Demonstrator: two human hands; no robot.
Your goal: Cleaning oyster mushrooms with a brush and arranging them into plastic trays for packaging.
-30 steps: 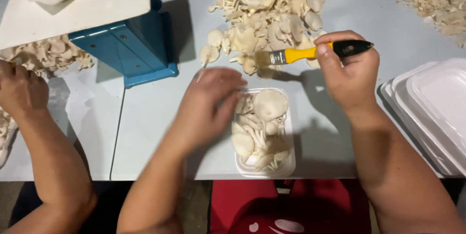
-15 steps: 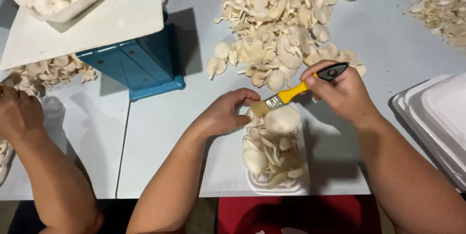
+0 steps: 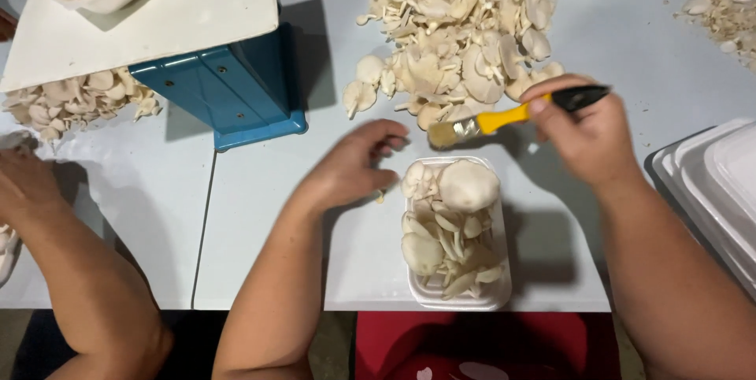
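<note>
- Brush [image 3: 504,120] with yellow handle sits pinched in the right hand [image 3: 587,140], fingers closed round it, bristles hovering just beyond the tray of mushrooms [image 3: 455,234].
- Left hand [image 3: 354,167] rests loosely curled and empty on the worktop [image 3: 268,254] beside the tray.
- Tray sits at the worktop's near edge; a hard sweep could nudge it off.
- Heaped caps could spill if knocked.

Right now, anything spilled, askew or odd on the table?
Nothing spilled or damaged. The oyster mushroom pile lies loose on the table, and the white tray of mushrooms sits near the table edge. The right hand holds a yellow-handled brush; the left hand is empty.
</note>
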